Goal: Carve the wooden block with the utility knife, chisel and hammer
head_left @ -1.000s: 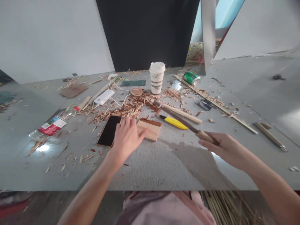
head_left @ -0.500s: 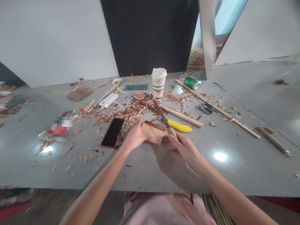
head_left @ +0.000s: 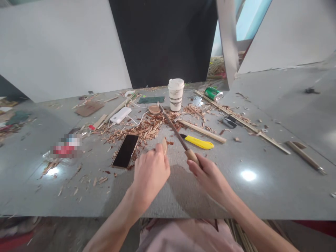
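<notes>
My left hand (head_left: 150, 172) is closed around a small flat wooden block (head_left: 164, 145), held on edge so only its top shows above my fingers. My right hand (head_left: 210, 175) grips the wooden handle of a long knife (head_left: 175, 128); its blade points away and to the left, passing just right of the block. Both hands hover over the grey table (head_left: 183, 196) near its front edge, close together.
A black phone (head_left: 125, 151) lies left of my hands, a yellow utility knife (head_left: 197, 142) to the right. Wood shavings (head_left: 141, 127), a paper cup (head_left: 175, 93), a white power bank (head_left: 120, 114), a green can (head_left: 213, 93) and wooden sticks (head_left: 203, 131) lie further back.
My left hand reached for the block lying flat, lifted it and turned it on edge. My right hand brought the knife in from the right until it sits beside the block.
</notes>
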The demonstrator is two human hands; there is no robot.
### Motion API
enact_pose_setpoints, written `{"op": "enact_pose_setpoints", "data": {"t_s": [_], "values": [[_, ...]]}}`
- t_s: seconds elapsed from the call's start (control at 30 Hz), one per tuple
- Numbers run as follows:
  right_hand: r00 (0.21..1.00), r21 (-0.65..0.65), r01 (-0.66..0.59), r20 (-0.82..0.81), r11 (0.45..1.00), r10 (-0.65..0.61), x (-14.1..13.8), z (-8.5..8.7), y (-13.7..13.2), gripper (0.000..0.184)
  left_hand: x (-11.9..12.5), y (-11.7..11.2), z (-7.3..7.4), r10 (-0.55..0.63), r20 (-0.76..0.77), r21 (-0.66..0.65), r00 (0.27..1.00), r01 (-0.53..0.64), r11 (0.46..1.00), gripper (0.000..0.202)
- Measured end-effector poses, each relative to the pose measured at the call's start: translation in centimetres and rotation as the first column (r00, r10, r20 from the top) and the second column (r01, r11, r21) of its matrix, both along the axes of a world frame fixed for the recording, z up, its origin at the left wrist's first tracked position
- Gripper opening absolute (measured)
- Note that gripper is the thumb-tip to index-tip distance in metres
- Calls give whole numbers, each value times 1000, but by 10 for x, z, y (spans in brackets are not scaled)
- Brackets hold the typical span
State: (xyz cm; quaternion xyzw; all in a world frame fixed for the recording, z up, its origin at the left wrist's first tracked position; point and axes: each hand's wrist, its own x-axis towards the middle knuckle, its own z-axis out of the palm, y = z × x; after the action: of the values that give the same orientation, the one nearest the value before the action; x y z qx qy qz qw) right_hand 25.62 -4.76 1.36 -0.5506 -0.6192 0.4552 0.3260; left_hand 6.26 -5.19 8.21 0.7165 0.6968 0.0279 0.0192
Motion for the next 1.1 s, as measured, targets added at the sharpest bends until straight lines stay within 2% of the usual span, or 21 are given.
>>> {"op": "enact_pose_setpoints", "data": {"t_s": [0.07, 0.2, 0.27, 0.4, 0.57, 0.7, 0.73, 0.87, 1.0, 1.1], "values": [[997, 58, 72, 34, 996, -74, 6, 12, -11, 39, -1, 4, -2, 11, -42, -20, 999, -12, 1000, 23], [979, 55, 199, -57, 978, -196, 6, 24, -39, 37, -4, 9, -3, 1, -73, -38, 997, -3, 999, 27], [986, 61, 164, -24, 984, -163, 2, 22, -49, 38, -5, 9, -2, -13, -75, -53, 997, 9, 999, 28], [995, 42, -17, 96, 999, 13, -2, 22, -57, 42, -5, 8, 0, -15, -73, -72, 997, 9, 997, 29], [990, 67, 128, 42, 989, -131, -1, 23, -62, 37, -5, 8, 1, -2, -61, -54, 998, -1, 999, 29], [994, 9, 5, 106, 1000, -6, -3, 12, -60, 41, -5, 8, 1, 4, -57, -64, 998, -7, 998, 28], [995, -2, 9, 104, 1000, -8, -3, 11, -60, 42, -5, 8, 1, 5, -55, -70, 998, -9, 998, 28], [987, 4, 152, 46, 988, -152, -2, 13, -61, 44, -4, 7, 2, 7, -55, -83, 998, -11, 996, 30], [990, -26, -14, 139, 1000, 17, -5, 6, -62, 42, -4, 7, 3, 8, -49, -104, 999, -13, 994, 32], [985, -32, -20, 168, 999, 26, -2, 10, -60, 41, -11, 7, 5, 9, -33, -109, 999, -12, 994, 29]]}}
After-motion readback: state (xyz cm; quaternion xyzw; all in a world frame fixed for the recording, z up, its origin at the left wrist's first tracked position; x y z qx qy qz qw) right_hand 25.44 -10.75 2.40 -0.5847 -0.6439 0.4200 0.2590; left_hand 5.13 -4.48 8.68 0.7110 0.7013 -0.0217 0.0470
